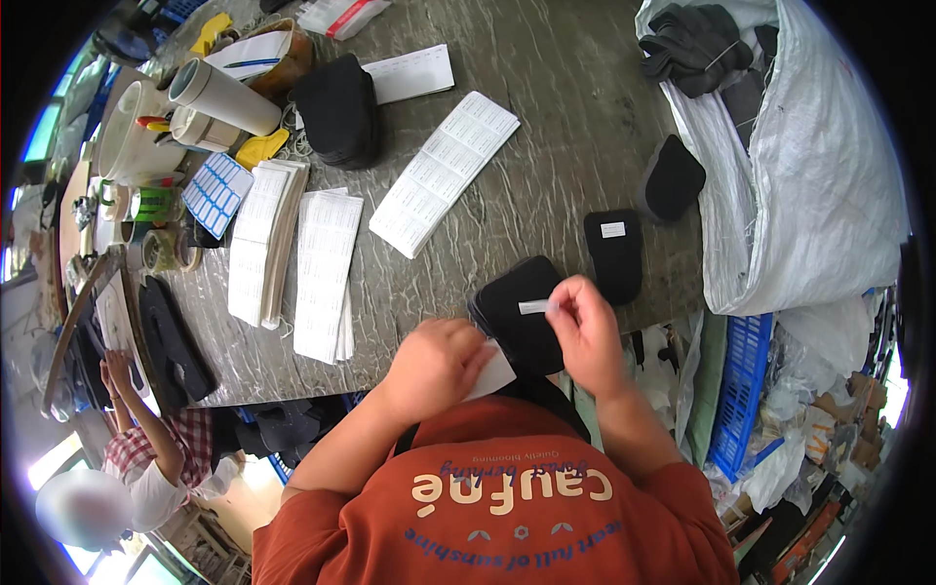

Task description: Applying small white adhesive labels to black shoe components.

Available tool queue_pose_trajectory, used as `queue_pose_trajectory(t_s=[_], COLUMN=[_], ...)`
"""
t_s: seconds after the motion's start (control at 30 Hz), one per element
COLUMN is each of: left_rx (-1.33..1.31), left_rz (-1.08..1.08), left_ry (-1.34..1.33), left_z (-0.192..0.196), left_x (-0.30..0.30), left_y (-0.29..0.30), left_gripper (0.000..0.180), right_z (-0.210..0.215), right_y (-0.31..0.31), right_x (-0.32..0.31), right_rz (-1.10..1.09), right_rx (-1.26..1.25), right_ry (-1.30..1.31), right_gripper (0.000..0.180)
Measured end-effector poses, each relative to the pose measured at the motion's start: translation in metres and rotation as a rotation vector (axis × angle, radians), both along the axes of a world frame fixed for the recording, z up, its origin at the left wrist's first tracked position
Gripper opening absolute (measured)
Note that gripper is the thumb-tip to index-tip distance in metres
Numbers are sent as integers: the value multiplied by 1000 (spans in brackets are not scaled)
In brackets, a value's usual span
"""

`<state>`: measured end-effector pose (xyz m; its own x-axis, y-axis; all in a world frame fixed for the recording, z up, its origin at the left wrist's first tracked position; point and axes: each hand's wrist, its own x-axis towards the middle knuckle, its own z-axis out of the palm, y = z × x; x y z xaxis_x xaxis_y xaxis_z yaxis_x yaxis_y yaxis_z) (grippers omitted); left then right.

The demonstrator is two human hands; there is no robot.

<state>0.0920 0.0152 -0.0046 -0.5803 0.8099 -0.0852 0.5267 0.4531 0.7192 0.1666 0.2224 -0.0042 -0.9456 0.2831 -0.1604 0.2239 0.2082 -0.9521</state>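
Observation:
My left hand is closed on a white sheet of labels, low in front of my shirt. In a pinch, my right hand has a small white label by its end. That label is over a stack of black, rounded pads at the table's near edge; whether it touches the top pad I cannot tell. Just right of the stack lies a black pad with a white label on it. Beyond it, a dark pad lies beside the sack.
A white woven sack holding dark bundles stands right. Printed label sheets and a tall black stack lie on the table. Left are cups and tape rolls. Another person works at lower left.

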Motion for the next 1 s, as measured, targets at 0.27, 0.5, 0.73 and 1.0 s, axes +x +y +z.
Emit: queue_pose_trajectory(t_s=[0.27,0.5,0.73,1.0], left_rx=[47,61,-63,-137], left_rz=[-193,-186,-240,-228], left_ry=[112,88,148,141], left_z=[-13,-15,-10,-8], left_x=[8,7,4,5], left_y=[12,13,18,22], left_gripper=[15,15,13,16], right_z=[-32,-40,-37,-36], right_y=[-2,-2,-5,-9], right_x=[-18,-17,-19,-23], right_rz=[-28,-5,-30,-205], right_rx=[194,250,290,292], right_ry=[-126,-97,-118,-209], right_gripper=[5,3,5,29])
